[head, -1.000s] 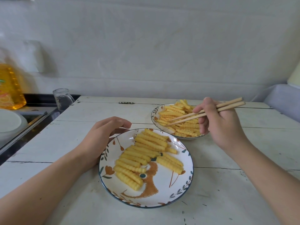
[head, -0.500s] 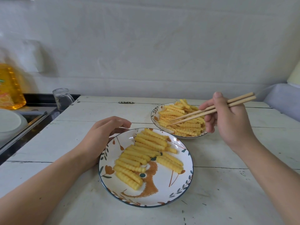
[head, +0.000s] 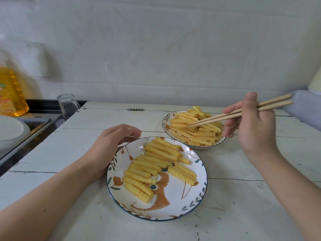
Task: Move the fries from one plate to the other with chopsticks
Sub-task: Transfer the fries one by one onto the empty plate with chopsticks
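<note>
Gripping pale wooden chopsticks (head: 231,115), your right hand (head: 251,129) is hiding their middles; your left hand (head: 111,145), loosely curled, is holding nothing; oil bottle (head: 12,91) label is blurring, unreadable.

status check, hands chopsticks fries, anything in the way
Right hand grips chopsticks, tips in far plate's fries, none lifted. Left hand rests curled at near plate rim. Path between plates clear.

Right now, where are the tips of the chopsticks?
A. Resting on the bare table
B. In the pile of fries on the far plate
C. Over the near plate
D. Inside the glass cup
B: the right hand holds the chopsticks, whose tips reach into the fries heaped on the far plate.
</note>
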